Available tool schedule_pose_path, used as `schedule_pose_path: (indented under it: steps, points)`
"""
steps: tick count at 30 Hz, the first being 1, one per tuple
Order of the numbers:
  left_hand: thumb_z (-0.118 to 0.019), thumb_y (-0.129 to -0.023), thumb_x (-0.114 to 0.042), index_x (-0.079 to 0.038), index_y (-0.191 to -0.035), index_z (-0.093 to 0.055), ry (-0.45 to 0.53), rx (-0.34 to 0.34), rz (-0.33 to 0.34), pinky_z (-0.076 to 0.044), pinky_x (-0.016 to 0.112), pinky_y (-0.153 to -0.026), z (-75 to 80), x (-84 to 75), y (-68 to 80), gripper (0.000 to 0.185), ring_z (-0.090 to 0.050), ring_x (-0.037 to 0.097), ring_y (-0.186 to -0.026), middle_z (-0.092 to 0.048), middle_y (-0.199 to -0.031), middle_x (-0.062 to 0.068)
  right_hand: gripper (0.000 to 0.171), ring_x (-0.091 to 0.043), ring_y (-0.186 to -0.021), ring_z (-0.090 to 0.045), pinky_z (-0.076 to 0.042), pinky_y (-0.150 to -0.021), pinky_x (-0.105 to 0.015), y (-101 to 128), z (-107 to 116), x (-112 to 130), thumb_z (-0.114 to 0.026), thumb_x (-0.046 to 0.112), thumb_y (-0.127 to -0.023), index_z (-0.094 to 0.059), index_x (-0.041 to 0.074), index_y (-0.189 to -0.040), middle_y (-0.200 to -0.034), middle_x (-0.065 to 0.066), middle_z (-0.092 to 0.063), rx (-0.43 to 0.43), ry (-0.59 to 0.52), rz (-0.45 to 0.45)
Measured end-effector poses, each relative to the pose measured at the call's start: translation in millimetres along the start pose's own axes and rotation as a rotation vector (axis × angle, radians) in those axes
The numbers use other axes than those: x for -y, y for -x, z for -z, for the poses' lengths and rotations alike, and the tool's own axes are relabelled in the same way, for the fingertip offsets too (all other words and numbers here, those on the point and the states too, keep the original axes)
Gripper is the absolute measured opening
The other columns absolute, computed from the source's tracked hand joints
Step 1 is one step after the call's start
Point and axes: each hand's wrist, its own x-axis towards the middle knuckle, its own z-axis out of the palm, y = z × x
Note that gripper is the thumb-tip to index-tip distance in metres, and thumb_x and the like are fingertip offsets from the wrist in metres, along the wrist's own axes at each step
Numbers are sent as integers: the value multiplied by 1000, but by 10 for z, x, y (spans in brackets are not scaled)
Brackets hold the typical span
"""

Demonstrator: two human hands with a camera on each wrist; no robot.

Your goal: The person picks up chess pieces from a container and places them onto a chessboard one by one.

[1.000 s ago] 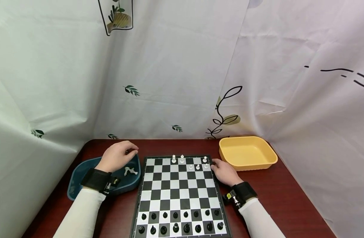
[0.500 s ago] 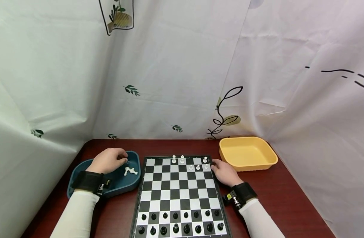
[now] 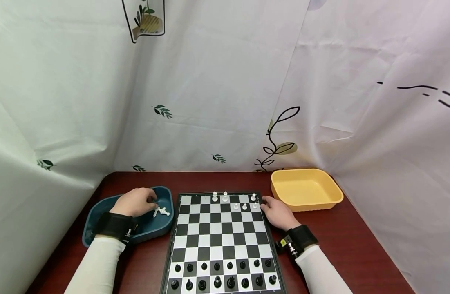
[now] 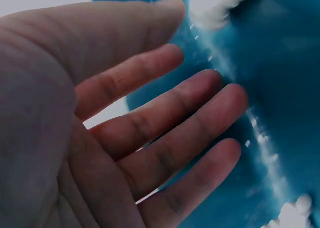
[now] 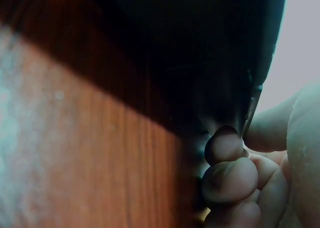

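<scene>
My left hand (image 3: 136, 202) is over the blue tray (image 3: 90, 220), its fingers loosely bent and holding nothing. White chess pieces (image 3: 161, 211) lie in the tray beside its fingertips. In the left wrist view, one white piece (image 4: 215, 7) lies just beyond the thumb, and part of another (image 4: 292, 217) shows at the lower right corner. My right hand (image 3: 280, 213) grips the far right edge of the chessboard (image 3: 216, 228). The right wrist view has the thumb on one side of the dark board edge (image 5: 225, 62) and curled fingers on the other.
Two rows of black chess pieces (image 3: 217, 281) stand on the board's near side. Several white pieces (image 3: 225, 197) stand along its far side. A yellow tray (image 3: 298, 207) sits at the back right of the dark red table (image 3: 342, 237). A white printed cloth (image 3: 217, 81) hangs behind.
My left hand has come down and left into the blue tray, then shifted slightly right toward the white pieces. The right hand has stayed at the board's edge.
</scene>
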Motion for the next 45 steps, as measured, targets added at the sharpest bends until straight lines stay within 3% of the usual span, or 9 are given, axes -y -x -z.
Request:
schedule_pose_path:
  steps: [5, 11, 18, 27, 35, 40, 45]
  points:
    - [-85, -97, -26, -1, -130, -77, 17, 55, 6, -60, 46, -75, -83, -74, -41, 42, -68, 20, -83, -77, -104, 10, 42, -41, -124, -70, -51, -109, -62, 1, 4, -10, -57, 19, -113, -65, -6, -146, -136, -24, -72, 7, -14, -12]
    - [-84, -98, -27, -1, -132, -77, 63, 98, -16, -54, 39, -68, -97, -161, -34, 43, -65, 13, -72, -73, -91, 0, 44, -40, -122, -71, -54, -105, -62, -41, -48, -98, -57, 22, -112, -67, -7, -144, -134, -24, -74, -32, -5, 37]
    - [-87, -96, -23, -5, -119, -81, 96, 127, -40, -54, 38, -68, -118, -199, -46, 30, -64, 15, -74, -74, -95, 0, 44, -39, -118, -72, -55, -103, -61, -30, -34, -91, -58, 24, -112, -68, -6, -142, -131, -22, -75, -41, -7, 50]
    - [-87, -94, -11, -8, -103, -84, 99, 102, -82, -55, 38, -71, -158, -167, -52, 10, -62, 16, -77, -76, -96, 1, 43, -40, -121, -71, -54, -105, -62, -20, -29, -53, -57, 19, -111, -66, -8, -144, -134, -24, -73, -25, -3, 27]
    - [-88, -93, -7, -7, -106, -83, 96, 101, -74, -55, 40, -73, -140, -161, -34, 14, -61, 17, -79, -75, -97, 2, 45, -36, -116, -73, -55, -101, -60, -90, -97, -193, -59, 27, -112, -68, -5, -143, -130, -21, -75, -28, 0, 48]
    - [-88, -93, -10, -12, -95, -79, 100, 90, -102, -53, 38, -70, -140, -117, -27, 9, -60, 17, -75, -70, -88, -1, 44, -37, -116, -72, -55, -102, -61, -36, -38, -98, -58, 24, -112, -67, -6, -143, -130, -22, -75, -16, -9, 40]
    - [-89, -91, -11, -15, -86, -73, 102, 70, -130, -48, 36, -66, -139, -87, -18, 17, -57, 17, -71, -65, -82, -2, 42, -40, -118, -72, -54, -104, -62, 9, 4, -1, -58, 20, -111, -67, -7, -143, -131, -23, -74, -20, -3, 23]
